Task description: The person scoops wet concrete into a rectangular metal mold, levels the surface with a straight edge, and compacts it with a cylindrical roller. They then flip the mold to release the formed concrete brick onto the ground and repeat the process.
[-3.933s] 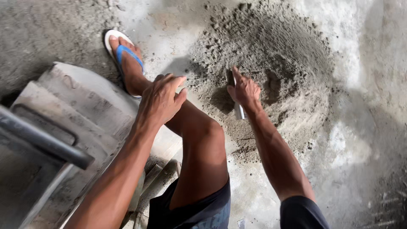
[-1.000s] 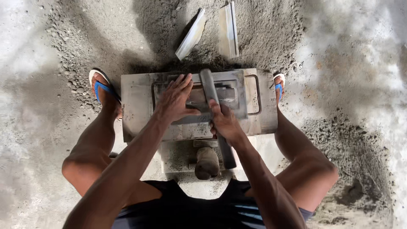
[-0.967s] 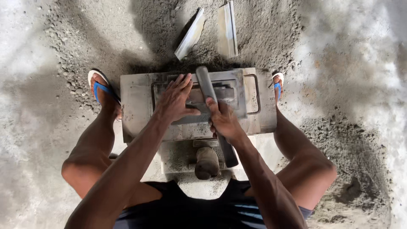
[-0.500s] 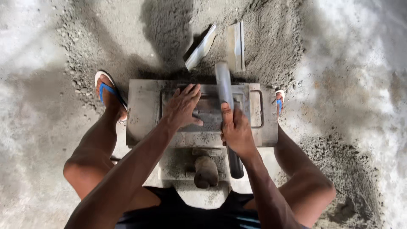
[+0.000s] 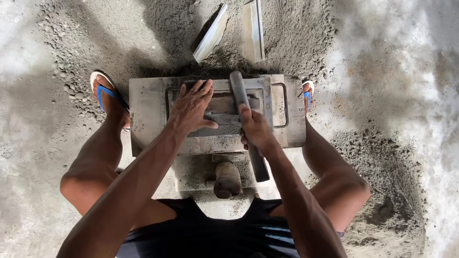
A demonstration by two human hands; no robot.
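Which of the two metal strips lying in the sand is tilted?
The left metal strip: it slants diagonally, while the right metal strip lies nearly straight up the picture.

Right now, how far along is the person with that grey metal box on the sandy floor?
Already done: the grey metal mould box sits between the feet, grey mix lying inside its frame. In hand: the left hand presses flat on the mould's top while the right hand grips a dark metal bar laid across it. Left: nothing moulded shows on the floor, and loose grey sand lies beyond the box.
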